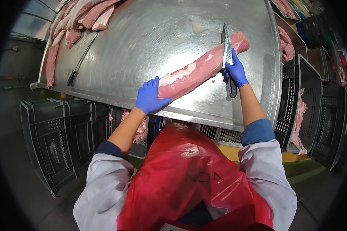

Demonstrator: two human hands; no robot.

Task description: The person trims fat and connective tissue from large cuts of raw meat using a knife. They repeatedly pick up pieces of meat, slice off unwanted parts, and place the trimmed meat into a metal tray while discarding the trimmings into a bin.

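Observation:
My left hand (151,98), in a blue glove, grips the near-left end of a long piece of pink meat (192,77) with a pale fatty strip, lying diagonally on the steel table (142,46). At the meat's far-right end, my gloved right hand (236,70) holds a knife (226,46) near where blade meets black handle. Its blade points away from me, across the meat; the handle's end shows below my fingers. A sharpening steel (83,57) with a black handle lies at the left.
Several cuts of meat (96,15) are heaped at the table's back left. Dark plastic crates (58,146) stand below the near-left edge. More crates (327,119) and metal trays with meat (285,44) line the right side. A red apron (185,165) covers my front.

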